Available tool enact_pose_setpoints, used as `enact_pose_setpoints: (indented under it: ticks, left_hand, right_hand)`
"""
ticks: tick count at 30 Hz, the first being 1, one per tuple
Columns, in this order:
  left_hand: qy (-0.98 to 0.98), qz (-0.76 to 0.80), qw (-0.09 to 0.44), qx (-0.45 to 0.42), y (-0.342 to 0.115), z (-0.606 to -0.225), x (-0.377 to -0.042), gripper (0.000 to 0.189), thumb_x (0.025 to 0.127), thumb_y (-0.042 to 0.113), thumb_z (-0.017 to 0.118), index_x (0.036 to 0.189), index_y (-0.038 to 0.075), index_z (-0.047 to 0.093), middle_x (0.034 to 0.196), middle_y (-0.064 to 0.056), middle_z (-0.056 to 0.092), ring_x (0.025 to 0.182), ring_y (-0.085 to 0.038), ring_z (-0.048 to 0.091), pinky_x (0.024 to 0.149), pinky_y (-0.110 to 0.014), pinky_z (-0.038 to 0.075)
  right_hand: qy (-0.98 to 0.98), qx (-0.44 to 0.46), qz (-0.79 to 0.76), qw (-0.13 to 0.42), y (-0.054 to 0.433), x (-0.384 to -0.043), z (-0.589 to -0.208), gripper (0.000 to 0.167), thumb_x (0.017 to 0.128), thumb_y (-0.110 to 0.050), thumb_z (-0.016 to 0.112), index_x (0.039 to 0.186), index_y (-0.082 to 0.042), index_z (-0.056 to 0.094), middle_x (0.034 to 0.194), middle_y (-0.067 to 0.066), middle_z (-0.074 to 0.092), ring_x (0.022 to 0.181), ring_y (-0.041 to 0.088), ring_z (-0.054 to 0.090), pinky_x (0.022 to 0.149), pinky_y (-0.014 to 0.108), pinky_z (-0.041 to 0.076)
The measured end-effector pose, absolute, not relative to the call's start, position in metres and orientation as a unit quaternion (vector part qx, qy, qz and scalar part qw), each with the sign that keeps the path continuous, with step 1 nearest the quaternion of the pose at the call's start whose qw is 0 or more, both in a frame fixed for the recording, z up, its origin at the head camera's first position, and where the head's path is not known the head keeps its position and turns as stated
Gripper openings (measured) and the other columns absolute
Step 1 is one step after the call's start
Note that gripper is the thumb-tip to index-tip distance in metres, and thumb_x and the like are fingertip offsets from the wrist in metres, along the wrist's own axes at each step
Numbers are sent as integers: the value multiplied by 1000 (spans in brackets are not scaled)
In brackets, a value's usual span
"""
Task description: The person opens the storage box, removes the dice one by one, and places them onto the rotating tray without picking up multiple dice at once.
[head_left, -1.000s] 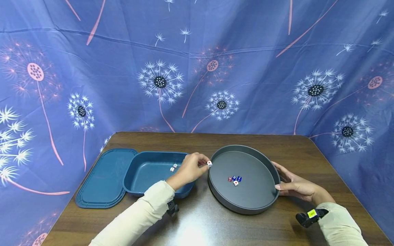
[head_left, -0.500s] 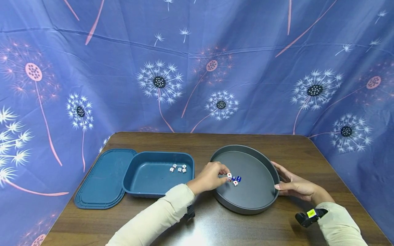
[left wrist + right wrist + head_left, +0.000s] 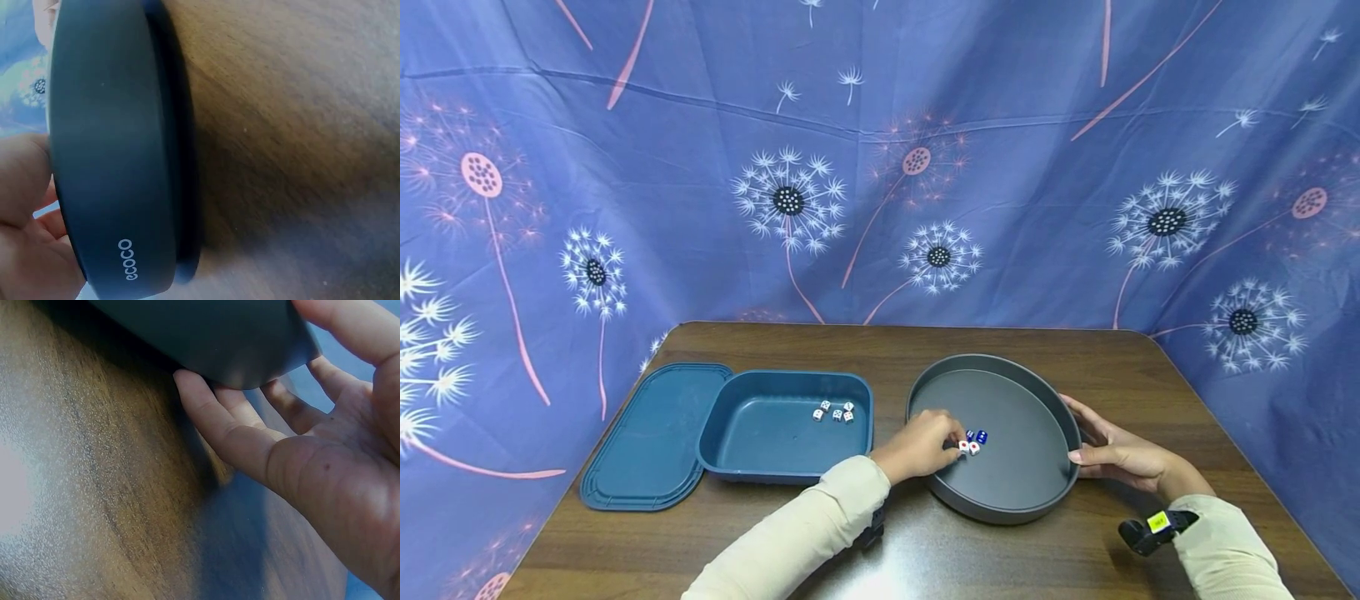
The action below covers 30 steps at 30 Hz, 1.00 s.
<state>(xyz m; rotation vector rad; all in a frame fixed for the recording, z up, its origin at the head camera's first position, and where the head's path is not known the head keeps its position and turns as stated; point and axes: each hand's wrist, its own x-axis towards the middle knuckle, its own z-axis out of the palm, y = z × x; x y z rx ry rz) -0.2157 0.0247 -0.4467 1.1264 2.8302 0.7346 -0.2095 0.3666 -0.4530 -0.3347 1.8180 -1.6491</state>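
Observation:
In the head view my left hand (image 3: pixel 925 443) reaches over the near-left rim of a round dark grey pan (image 3: pixel 1022 492), its thumb and fingertips pinching a white die (image 3: pixel 963 447) with a red dot, low over the pan floor. Beside it lies another white die (image 3: pixel 974 448), and just behind are two blue dice (image 3: pixel 982 436). The red die is hidden behind my left fingers. My right hand (image 3: pixel 1120 454) holds the pan's right side, thumb at the rim. In the right wrist view its fingers (image 3: pixel 200 400) reach under the pan's lower edge.
Left of the pan stands a blue rectangular container (image 3: pixel 752 472) with several white dice (image 3: pixel 837 415) inside. Its flat blue lid (image 3: pixel 647 450) lies at the far left of the wooden table (image 3: pixel 1000 337). A patterned blue cloth (image 3: pixel 1045 167) hangs behind.
My left hand has moved right from above the blue container into the pan, carrying a white die down beside the other white one. My right hand has stayed on the pan.

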Motion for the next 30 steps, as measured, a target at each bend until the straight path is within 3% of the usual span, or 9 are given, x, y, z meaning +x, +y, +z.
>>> enact_pose_setpoints:
  ticks: [14,30]
  left_hand:
    - [910,188,-6,371,28,-445,-214,14,83,16,73,96,12,75,89,3,65,80,-6,58,71,-16,47]
    - [899,291,-4,328,4,-419,-221,18,84,15,73,101,10,73,95,0,67,88,-9,63,75,-17,48]
  right_hand:
    - [703,-124,-621,323,367,-209,-454,93,92,-2,56,152,-20,-13,153,20,-25,127,28,38,94,50,45]
    - [705,-120,-621,321,367,-210,-454,94,91,-2,57,152,-19,-12,153,21,-24,126,27,40,94,51,46]
